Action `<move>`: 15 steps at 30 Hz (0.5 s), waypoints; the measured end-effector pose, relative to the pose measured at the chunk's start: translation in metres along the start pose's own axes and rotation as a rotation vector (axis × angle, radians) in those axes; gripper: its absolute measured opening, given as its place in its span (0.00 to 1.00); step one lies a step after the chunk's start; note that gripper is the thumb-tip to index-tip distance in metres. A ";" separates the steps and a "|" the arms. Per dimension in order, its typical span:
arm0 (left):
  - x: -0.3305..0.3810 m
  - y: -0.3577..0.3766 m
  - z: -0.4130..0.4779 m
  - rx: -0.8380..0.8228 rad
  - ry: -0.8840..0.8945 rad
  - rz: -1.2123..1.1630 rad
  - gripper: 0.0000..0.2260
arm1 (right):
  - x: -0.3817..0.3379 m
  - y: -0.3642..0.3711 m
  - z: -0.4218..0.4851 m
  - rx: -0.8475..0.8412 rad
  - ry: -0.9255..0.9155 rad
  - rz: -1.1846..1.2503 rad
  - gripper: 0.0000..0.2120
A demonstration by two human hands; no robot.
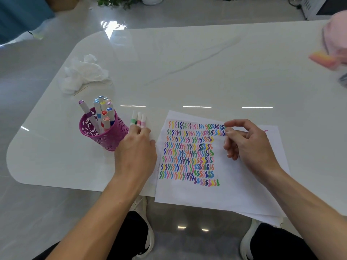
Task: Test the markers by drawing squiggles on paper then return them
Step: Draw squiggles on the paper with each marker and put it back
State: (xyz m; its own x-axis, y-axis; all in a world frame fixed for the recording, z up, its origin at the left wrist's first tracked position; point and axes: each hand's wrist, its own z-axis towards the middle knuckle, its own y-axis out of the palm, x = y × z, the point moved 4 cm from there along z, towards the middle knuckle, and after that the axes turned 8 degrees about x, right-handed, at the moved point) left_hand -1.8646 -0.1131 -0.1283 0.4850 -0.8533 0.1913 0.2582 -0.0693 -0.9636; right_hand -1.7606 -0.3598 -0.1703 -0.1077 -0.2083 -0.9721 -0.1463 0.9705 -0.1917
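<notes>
Three markers [139,119] lie capped and side by side on the table, just right of the holder [105,137], with green, pink and pale pink bands; their near ends are under the fingertips of my left hand [137,149]. The holder is a magenta perforated cup standing upright, packed with white-bodied markers [102,111] that stand cap up, one purple-capped marker leaning out to the left. The paper [238,186], a white sheet lying on other sheets, overhangs the table's near edge and carries dense rows of multicoloured squiggles [187,152].
</notes>
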 end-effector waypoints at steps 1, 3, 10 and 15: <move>0.000 0.001 0.001 0.000 -0.001 -0.007 0.16 | 0.000 0.000 0.000 0.000 0.001 0.004 0.04; 0.001 0.002 0.003 0.006 -0.002 -0.036 0.16 | 0.001 -0.001 0.000 -0.001 0.004 0.014 0.04; 0.001 0.006 0.006 -0.037 -0.054 0.028 0.15 | 0.002 -0.004 0.001 0.005 -0.004 -0.006 0.04; 0.000 0.009 0.009 -0.073 -0.080 0.096 0.14 | 0.002 -0.006 0.001 0.009 -0.002 -0.003 0.04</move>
State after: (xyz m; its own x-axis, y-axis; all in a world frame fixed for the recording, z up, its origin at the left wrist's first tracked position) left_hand -1.8545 -0.1092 -0.1356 0.5704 -0.8141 0.1088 0.1475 -0.0288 -0.9886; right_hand -1.7584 -0.3663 -0.1710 -0.1051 -0.2107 -0.9719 -0.1375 0.9710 -0.1956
